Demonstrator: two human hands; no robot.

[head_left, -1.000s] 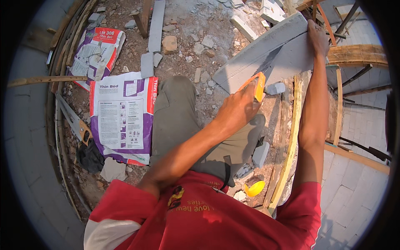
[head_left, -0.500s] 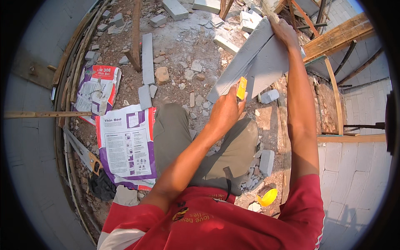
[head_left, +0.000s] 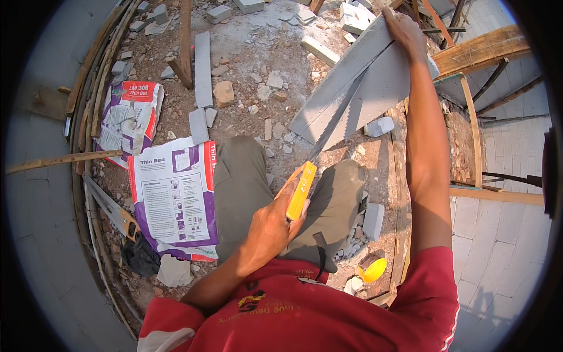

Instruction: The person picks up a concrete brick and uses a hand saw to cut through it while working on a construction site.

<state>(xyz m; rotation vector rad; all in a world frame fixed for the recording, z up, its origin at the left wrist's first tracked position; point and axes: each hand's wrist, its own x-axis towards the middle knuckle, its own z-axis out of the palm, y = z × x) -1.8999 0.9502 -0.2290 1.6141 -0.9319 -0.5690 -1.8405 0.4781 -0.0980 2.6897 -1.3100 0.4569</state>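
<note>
My left hand (head_left: 268,227) is closed around the yellow handle of a handsaw (head_left: 301,192), low between my knees. Its toothed blade runs up and away into a slit in a pale grey lightweight concrete block (head_left: 328,97) and casts a jagged shadow on the block's face. The block stands tilted beyond my right knee. At its far upper corner, my right hand (head_left: 404,34) grips the edge with fingers wrapped over; the fingertips are partly hidden.
Purple, white and red bags (head_left: 173,199) lie on the left, beside another handsaw (head_left: 111,205). Block offcuts (head_left: 202,70) and rubble cover the ground. A yellow bowl-like piece (head_left: 373,270) is near my right hip. Timbers (head_left: 484,50) and block walls (head_left: 498,234) border the sides.
My left hand has pulled the saw back toward my body, so more blade shows outside the block. My right hand keeps its hold on the corner. The view has shifted slightly.
</note>
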